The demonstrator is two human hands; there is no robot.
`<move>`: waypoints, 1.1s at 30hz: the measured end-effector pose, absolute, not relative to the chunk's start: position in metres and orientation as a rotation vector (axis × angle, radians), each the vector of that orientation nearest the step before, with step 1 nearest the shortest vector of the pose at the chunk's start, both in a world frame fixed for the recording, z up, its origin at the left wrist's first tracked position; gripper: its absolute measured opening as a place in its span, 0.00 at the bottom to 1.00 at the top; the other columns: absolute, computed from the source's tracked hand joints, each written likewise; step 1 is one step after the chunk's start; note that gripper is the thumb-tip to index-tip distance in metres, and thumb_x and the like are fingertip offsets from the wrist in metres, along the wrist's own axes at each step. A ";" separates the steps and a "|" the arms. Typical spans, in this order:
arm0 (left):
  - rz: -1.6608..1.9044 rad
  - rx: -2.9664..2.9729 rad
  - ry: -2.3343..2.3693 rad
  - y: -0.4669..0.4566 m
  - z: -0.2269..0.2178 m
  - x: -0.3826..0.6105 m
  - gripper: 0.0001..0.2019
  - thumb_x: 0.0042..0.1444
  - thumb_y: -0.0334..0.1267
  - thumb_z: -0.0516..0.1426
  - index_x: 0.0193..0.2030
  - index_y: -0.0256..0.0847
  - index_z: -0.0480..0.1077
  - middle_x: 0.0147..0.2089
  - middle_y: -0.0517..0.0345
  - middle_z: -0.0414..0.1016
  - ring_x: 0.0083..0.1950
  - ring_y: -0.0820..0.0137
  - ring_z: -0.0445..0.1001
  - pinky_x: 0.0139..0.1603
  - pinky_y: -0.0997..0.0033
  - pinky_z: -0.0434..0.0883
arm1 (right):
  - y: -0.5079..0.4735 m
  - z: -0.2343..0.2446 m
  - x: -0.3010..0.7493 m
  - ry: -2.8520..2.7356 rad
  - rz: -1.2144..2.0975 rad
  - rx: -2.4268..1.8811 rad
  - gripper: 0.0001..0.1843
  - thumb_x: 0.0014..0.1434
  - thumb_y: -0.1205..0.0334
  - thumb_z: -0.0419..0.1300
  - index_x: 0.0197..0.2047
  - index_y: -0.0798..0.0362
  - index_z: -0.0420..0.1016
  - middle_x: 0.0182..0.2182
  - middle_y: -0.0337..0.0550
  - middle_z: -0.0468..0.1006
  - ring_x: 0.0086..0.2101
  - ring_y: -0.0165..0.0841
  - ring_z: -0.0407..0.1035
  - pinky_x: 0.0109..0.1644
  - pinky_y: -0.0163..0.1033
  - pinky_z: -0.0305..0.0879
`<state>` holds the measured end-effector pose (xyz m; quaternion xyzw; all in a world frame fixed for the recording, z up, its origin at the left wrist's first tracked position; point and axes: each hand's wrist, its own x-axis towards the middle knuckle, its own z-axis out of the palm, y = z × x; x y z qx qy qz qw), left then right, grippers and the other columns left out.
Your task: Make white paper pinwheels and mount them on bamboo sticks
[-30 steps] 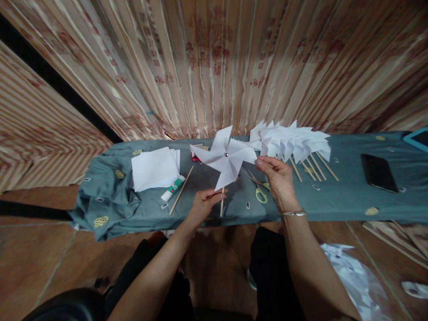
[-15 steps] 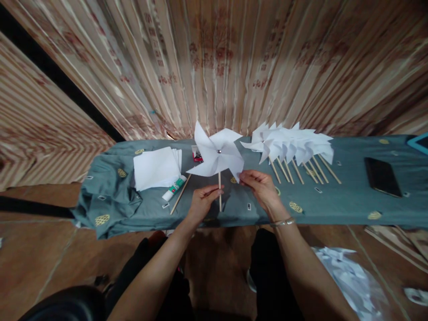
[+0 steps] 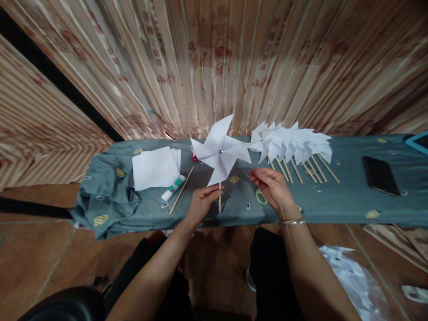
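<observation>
A white paper pinwheel (image 3: 220, 151) stands upright on a thin wooden stick (image 3: 220, 198), with a metal pin at its centre. My left hand (image 3: 203, 201) pinches the stick near its lower end. My right hand (image 3: 272, 187) hovers just right of the pinwheel, fingers curled loosely and clear of the blades, with nothing in it that I can make out. It is above the yellow-handled scissors (image 3: 260, 195) lying on the cloth.
A teal patterned cloth (image 3: 337, 200) covers the low table. On it lie a stack of white paper squares (image 3: 154, 168), a glue tube (image 3: 173, 188), a loose stick (image 3: 181, 190), a row of several finished pinwheels (image 3: 294, 143) and a black phone (image 3: 380, 175). Paper scraps (image 3: 351, 276) litter the floor.
The pinwheel's blades have turned. My right hand, touching a blade half a second ago, has drawn back to the right and lower. My left hand stays on the stick.
</observation>
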<state>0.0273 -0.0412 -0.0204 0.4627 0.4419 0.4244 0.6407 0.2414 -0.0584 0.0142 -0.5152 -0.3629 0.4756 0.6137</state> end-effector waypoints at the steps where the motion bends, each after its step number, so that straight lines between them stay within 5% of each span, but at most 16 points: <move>1: 0.956 1.063 1.005 -0.042 -0.021 0.027 0.17 0.38 0.46 0.70 0.36 0.40 0.83 0.38 0.52 0.84 0.41 0.62 0.80 0.51 0.63 0.73 | -0.056 0.013 0.246 -0.780 1.011 -1.188 0.17 0.38 0.46 0.75 0.25 0.49 0.81 0.24 0.38 0.80 0.24 0.28 0.69 0.29 0.35 0.65; 9: 0.903 1.111 0.987 -0.045 -0.028 0.031 0.16 0.37 0.47 0.70 0.34 0.41 0.83 0.35 0.56 0.84 0.39 0.63 0.79 0.47 0.64 0.73 | -0.048 0.006 0.254 -0.862 0.598 -1.265 0.15 0.45 0.51 0.73 0.36 0.48 0.83 0.32 0.39 0.83 0.35 0.33 0.75 0.45 0.42 0.69; 25: 0.945 1.082 0.998 -0.042 -0.023 0.029 0.17 0.38 0.47 0.70 0.34 0.40 0.83 0.35 0.54 0.84 0.36 0.66 0.79 0.44 0.67 0.74 | -0.052 0.004 0.226 -0.863 0.912 -1.280 0.15 0.40 0.48 0.73 0.26 0.50 0.81 0.22 0.36 0.79 0.24 0.29 0.67 0.30 0.36 0.64; 33: 1.002 1.099 0.994 -0.040 -0.027 0.031 0.15 0.38 0.46 0.70 0.34 0.42 0.83 0.36 0.56 0.84 0.37 0.66 0.78 0.45 0.67 0.72 | -0.059 0.007 0.196 -0.868 1.246 -1.169 0.19 0.36 0.44 0.75 0.25 0.49 0.81 0.24 0.38 0.80 0.25 0.28 0.69 0.33 0.35 0.67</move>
